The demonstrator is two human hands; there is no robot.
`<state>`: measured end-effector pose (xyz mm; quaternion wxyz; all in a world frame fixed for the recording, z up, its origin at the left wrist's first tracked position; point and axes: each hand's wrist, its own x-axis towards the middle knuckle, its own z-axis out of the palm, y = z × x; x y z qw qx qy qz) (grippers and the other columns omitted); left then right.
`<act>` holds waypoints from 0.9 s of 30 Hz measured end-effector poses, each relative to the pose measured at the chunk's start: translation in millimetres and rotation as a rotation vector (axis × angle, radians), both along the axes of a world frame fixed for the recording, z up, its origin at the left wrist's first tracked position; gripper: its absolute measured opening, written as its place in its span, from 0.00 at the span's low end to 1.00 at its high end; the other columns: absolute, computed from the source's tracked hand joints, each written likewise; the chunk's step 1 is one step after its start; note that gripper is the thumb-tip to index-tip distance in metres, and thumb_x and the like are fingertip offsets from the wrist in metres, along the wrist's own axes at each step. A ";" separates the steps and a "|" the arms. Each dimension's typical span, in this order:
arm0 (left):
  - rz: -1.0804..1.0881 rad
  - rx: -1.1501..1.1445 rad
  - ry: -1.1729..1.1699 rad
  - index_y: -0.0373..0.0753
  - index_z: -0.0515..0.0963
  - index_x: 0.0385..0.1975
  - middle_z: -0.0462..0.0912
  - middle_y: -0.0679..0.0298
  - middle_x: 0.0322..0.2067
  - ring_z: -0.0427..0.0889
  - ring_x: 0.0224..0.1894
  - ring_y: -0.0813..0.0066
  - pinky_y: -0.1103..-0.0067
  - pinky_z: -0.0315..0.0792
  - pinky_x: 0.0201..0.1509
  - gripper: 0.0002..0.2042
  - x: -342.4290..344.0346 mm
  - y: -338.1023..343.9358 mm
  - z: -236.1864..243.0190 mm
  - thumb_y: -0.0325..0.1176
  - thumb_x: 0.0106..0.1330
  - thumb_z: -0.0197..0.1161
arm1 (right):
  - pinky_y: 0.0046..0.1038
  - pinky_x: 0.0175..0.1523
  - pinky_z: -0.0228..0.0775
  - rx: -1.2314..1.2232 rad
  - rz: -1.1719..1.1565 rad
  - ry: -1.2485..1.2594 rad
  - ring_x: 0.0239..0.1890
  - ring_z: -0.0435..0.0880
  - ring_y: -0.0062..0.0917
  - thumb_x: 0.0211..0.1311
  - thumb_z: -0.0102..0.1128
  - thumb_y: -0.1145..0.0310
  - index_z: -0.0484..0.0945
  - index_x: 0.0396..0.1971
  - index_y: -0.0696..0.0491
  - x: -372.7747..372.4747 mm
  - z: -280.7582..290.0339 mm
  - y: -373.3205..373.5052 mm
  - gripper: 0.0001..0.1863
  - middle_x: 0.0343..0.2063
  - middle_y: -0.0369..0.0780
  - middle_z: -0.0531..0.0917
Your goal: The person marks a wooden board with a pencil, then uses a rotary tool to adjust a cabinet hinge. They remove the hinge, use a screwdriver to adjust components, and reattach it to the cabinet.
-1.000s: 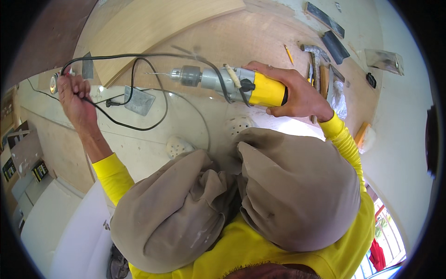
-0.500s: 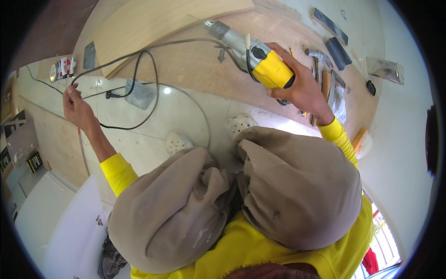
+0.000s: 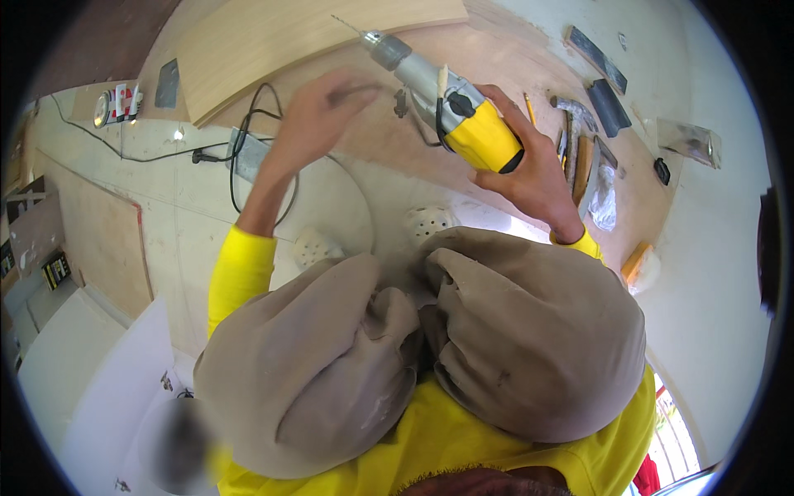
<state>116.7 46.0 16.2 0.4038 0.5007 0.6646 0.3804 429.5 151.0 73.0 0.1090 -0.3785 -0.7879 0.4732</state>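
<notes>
While the right hand is grasping the yellow rear end of a corded drill, the tool is slanting across the space ahead of the person's knees, its long axis running from the right palm up and leftward to a thin bit, which is pointing over a pale wooden board. The blurred left hand is hovering left of the drill, nearer its chuck than the right hand; whether its fingers are holding anything, I cannot tell. A black cord is looping behind the left forearm, and a plug is lying farther left.
</notes>
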 end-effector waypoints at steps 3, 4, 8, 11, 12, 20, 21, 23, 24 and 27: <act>-0.302 0.004 -0.056 0.41 0.91 0.48 0.78 0.73 0.26 0.74 0.32 0.79 0.76 0.68 0.38 0.09 -9.7 -21.7 63.3 0.35 0.72 0.75 | 0.34 0.70 0.76 -0.091 -0.047 0.012 0.58 0.89 0.34 0.47 0.80 0.74 0.70 0.80 0.45 7.0 1.8 5.8 0.54 0.58 0.44 0.89; -0.462 0.021 -0.085 0.40 0.92 0.44 0.80 0.72 0.26 0.75 0.32 0.78 0.76 0.69 0.39 0.07 -7.8 -27.2 76.1 0.33 0.71 0.75 | 0.34 0.68 0.78 -0.140 -0.060 0.048 0.57 0.91 0.35 0.47 0.81 0.74 0.70 0.80 0.44 11.0 -0.1 11.0 0.54 0.57 0.46 0.90; -0.371 -0.163 0.013 0.39 0.94 0.38 0.89 0.67 0.31 0.84 0.38 0.74 0.74 0.75 0.42 0.03 -19.1 -73.4 27.1 0.28 0.69 0.76 | 0.33 0.70 0.76 -0.449 -0.172 0.350 0.60 0.88 0.32 0.50 0.80 0.74 0.65 0.83 0.53 6.3 -33.9 20.0 0.55 0.62 0.45 0.86; -0.252 -0.104 0.746 0.39 0.90 0.51 0.90 0.58 0.55 0.84 0.60 0.61 0.64 0.77 0.63 0.13 -30.2 -65.5 -14.2 0.25 0.67 0.74 | 0.37 0.71 0.78 -0.625 -0.289 0.456 0.60 0.89 0.40 0.56 0.74 0.68 0.62 0.82 0.58 21.9 -22.3 19.8 0.52 0.64 0.50 0.84; -0.213 0.005 0.977 0.39 0.89 0.55 0.88 0.56 0.59 0.82 0.64 0.59 0.61 0.76 0.68 0.17 -27.5 -63.9 -22.0 0.25 0.67 0.74 | 0.40 0.70 0.79 -0.712 -0.259 0.534 0.60 0.89 0.42 0.58 0.72 0.66 0.61 0.82 0.58 21.0 -20.9 19.1 0.51 0.64 0.51 0.84; -0.384 -0.366 -0.767 0.36 0.80 0.69 0.85 0.50 0.65 0.84 0.65 0.58 0.69 0.71 0.77 0.23 94.8 -77.7 -68.3 0.37 0.78 0.67 | 0.47 0.68 0.82 -0.771 -0.259 0.785 0.57 0.91 0.51 0.64 0.68 0.60 0.59 0.81 0.57 1.8 -21.5 18.1 0.48 0.61 0.58 0.84; -0.440 -0.394 -0.733 0.35 0.80 0.69 0.86 0.52 0.64 0.84 0.64 0.61 0.70 0.72 0.76 0.23 100.3 -80.1 -58.6 0.37 0.79 0.67 | 0.44 0.69 0.82 -0.723 -0.265 0.736 0.61 0.89 0.46 0.61 0.70 0.63 0.58 0.83 0.57 4.7 -22.3 22.8 0.51 0.63 0.55 0.83; -0.494 -0.441 -0.755 0.33 0.79 0.69 0.87 0.56 0.62 0.85 0.62 0.64 0.71 0.73 0.74 0.24 103.9 -80.9 -35.0 0.40 0.78 0.66 | 0.41 0.72 0.78 -0.554 -0.313 0.653 0.65 0.86 0.42 0.58 0.73 0.64 0.57 0.85 0.56 14.0 -30.4 29.8 0.55 0.66 0.51 0.81; -0.487 -0.457 -0.812 0.32 0.80 0.69 0.88 0.57 0.60 0.85 0.60 0.65 0.71 0.73 0.73 0.26 103.4 -81.4 -20.2 0.43 0.78 0.66 | 0.39 0.73 0.76 -0.496 -0.306 0.610 0.66 0.84 0.39 0.56 0.74 0.65 0.56 0.86 0.56 18.2 -31.0 32.4 0.56 0.68 0.50 0.80; -0.338 -0.283 -1.066 0.32 0.86 0.59 0.91 0.61 0.50 0.87 0.54 0.70 0.71 0.74 0.68 0.25 78.1 -83.7 5.7 0.49 0.78 0.66 | 0.35 0.79 0.67 -0.377 -0.240 0.488 0.71 0.79 0.34 0.50 0.78 0.67 0.56 0.87 0.55 28.8 -30.8 37.8 0.61 0.71 0.46 0.78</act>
